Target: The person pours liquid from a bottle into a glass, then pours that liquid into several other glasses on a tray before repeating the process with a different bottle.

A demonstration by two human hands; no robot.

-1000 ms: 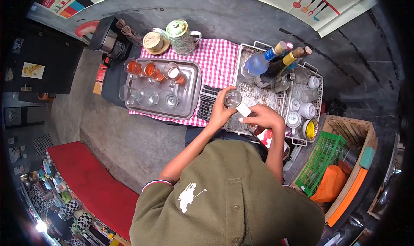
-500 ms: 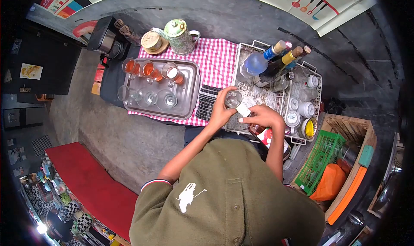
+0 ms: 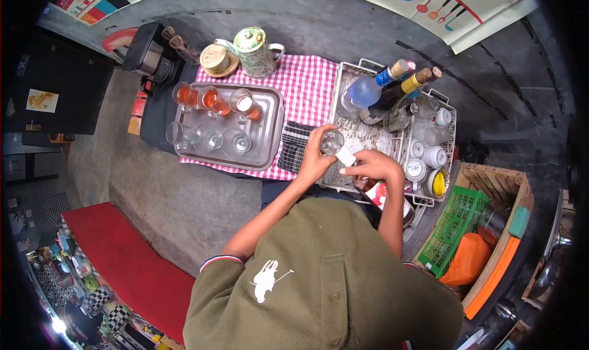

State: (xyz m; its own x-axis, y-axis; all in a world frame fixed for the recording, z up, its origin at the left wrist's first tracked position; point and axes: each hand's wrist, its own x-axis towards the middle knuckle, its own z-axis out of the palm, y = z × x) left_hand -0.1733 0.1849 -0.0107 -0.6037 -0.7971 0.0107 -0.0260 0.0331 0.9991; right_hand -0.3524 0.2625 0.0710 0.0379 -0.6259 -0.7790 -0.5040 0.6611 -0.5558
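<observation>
My left hand (image 3: 316,155) is closed around a small clear glass (image 3: 332,142), its rim facing up at the camera. In my right hand (image 3: 379,166) is a bottle (image 3: 376,193) of reddish-brown liquid with a red and white label, lying tilted under my wrist. The bottle's white top (image 3: 345,158) points toward the glass and sits right at its rim. Both hands are over the front of a white wire rack (image 3: 368,138). To the left, a metal tray (image 3: 270,113) carries glass mugs, some with red-orange liquid (image 3: 211,98) and some without.
Tall bottles (image 3: 402,92) and lidded jars (image 3: 435,156) stand in the rack. A green patterned pitcher (image 3: 254,58) is on the checkered cloth (image 3: 307,83). A black folded cloth (image 3: 296,147) lies beside the tray. At right is a wooden crate (image 3: 521,184) with a green basket (image 3: 457,221).
</observation>
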